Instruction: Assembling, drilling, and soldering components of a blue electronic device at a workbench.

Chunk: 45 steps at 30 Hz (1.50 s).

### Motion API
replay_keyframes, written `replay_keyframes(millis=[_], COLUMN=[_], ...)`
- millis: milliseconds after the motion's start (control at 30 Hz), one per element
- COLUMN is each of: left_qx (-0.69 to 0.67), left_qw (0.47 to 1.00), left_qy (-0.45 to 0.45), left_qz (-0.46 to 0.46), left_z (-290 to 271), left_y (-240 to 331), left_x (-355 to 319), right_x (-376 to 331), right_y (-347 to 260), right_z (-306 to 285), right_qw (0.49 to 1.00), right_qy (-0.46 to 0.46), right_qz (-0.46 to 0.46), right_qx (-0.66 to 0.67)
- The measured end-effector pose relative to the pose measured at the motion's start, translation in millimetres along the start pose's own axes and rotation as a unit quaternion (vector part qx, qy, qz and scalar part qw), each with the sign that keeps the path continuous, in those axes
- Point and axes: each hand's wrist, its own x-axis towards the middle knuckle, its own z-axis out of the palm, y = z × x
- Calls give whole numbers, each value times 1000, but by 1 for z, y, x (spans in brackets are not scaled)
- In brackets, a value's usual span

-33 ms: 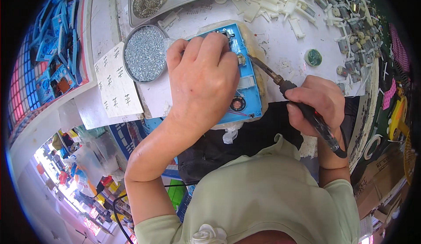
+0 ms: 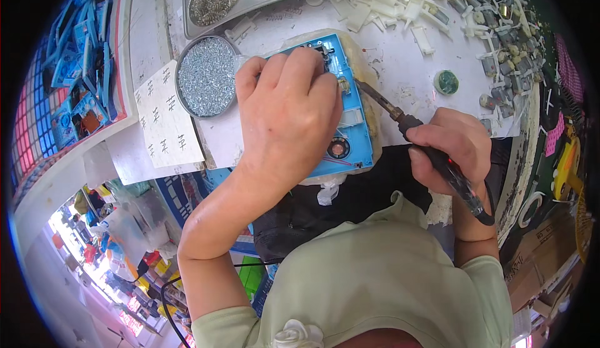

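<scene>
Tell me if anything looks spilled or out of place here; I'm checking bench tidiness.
White plastic pieces and small metal parts lie strewn loose across the table's far right corner rather than in a container. The round tin of screws sits upright, nothing spilled. The left hand covers much of the blue casing.

I see a white paper sheet [image 2: 165, 120] with handwritten marks lying flat, left of my left-hand fingers [image 2: 275, 76], beside blue packages [image 2: 75, 66].

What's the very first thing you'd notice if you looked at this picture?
The bright blue plastic casing in the middle of the white table, with the left hand pressed flat over it. From the right, the right hand holds a dark soldering iron, tip at the casing's edge. A round tin of shiny screws sits just left.
</scene>
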Motion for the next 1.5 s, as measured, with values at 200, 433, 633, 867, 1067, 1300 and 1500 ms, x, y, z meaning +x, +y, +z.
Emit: replay_keyframes(millis=[200,433,633,867,1067,1300,1500], left_qx=[22,-16,-75,-232,-512,-636,-555], left_qw=[999,995,987,968,832,698,780], left_qy=[-27,-77,-96,95,44,3,42], left_qz=[-25,-57,-109,-12,-210,-329,-285], left_z=[-26,-34,-44,-6,14,-4,-5], left_y=[-18,-46,-56,-44,-34,-35,-36], left_x=[-18,-51,-57,-45,-44,-39,-44], right_x=[-3,7,13,19,19,78,89], right_y=[2,-1,-9,-15,-22,-23,-22], right_z=[0,-1,-2,2,8,65,86], right_qw=[1000,999,999,999,997,967,958], right_qy=[17,-9,-12,-11,34,-25,-10], right_qz=[-3,-15,-23,-16,50,170,180], right_qx=[13,29,25,28,52,186,225])
